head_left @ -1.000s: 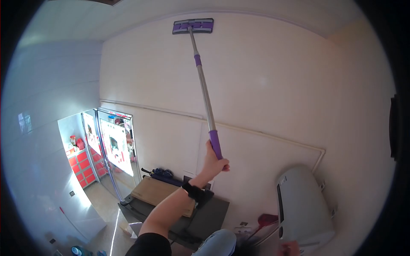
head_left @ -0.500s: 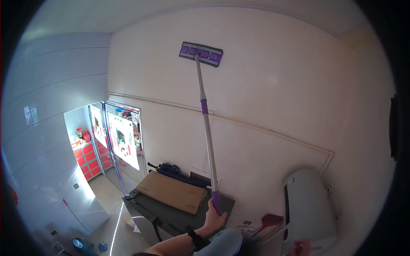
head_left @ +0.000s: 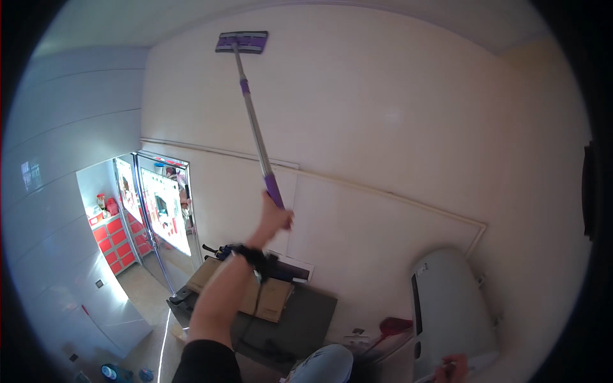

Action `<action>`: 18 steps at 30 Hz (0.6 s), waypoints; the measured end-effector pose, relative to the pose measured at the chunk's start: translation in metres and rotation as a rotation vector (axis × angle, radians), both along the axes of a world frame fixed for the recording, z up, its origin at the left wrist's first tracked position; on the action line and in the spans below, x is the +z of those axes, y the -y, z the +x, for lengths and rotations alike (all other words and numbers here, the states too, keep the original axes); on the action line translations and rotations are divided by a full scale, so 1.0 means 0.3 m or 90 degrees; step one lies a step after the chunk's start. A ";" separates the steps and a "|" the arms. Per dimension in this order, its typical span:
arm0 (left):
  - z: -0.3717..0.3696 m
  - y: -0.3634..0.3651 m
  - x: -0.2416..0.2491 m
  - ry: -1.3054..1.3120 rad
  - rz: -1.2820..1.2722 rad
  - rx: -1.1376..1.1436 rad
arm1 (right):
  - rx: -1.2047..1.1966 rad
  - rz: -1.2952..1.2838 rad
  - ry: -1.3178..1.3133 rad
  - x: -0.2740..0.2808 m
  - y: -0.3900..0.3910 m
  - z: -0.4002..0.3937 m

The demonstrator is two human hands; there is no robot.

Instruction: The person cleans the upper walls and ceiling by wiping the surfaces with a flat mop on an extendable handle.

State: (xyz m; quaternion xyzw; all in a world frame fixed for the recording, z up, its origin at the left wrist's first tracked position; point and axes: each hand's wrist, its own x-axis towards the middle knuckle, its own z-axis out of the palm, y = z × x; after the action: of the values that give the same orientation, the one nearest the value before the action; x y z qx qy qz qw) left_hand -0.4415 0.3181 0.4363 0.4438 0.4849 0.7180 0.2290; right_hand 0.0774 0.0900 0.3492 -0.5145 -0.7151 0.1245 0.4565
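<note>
A flat mop with a purple and grey head (head_left: 242, 42) rests against the upper part of the pale wall, its pole slanting down to the right. My left hand (head_left: 276, 219) is wrapped round the purple grip at the pole's lower end, arm stretched up, with a black band on the wrist. My right hand (head_left: 452, 369) shows at the bottom edge, in front of the lower end of a white air conditioner (head_left: 452, 313). Its fingers look curled, and whatever they hold, if anything, is hidden.
Below my left arm a flat cardboard box (head_left: 276, 301) lies on a dark surface (head_left: 306, 322). A pipe (head_left: 383, 190) crosses the wall. Glass doors (head_left: 167, 204) stand at the left, beside red drawers (head_left: 115, 242). A red dustpan (head_left: 394, 326) is at the lower middle.
My left hand has risen and moved left with the mop pole. The mop head has slid up and left on the wall. My right hand has hardly moved.
</note>
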 end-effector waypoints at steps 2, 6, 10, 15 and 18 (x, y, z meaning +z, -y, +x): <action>-0.140 -0.052 0.174 -0.043 -0.007 0.052 | -0.008 -0.005 0.015 0.006 0.003 0.021; -0.246 -0.013 0.429 -0.013 -0.031 0.027 | -0.035 -0.021 -0.050 0.029 0.017 0.048; -0.262 -0.045 0.453 -0.009 -0.025 0.034 | -0.023 0.026 -0.039 0.051 0.028 0.039; -0.192 -0.116 0.171 -0.073 -0.028 0.124 | -0.022 0.000 -0.060 0.020 0.047 0.047; -0.029 -0.057 -0.027 -0.043 -0.053 0.087 | -0.014 0.026 -0.042 0.038 0.041 0.051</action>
State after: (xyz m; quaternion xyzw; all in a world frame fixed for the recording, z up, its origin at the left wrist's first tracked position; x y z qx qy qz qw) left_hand -0.4503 0.3351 0.4280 0.4235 0.5508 0.6960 0.1812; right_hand 0.0926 0.0778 0.3605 -0.5087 -0.6964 0.1217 0.4914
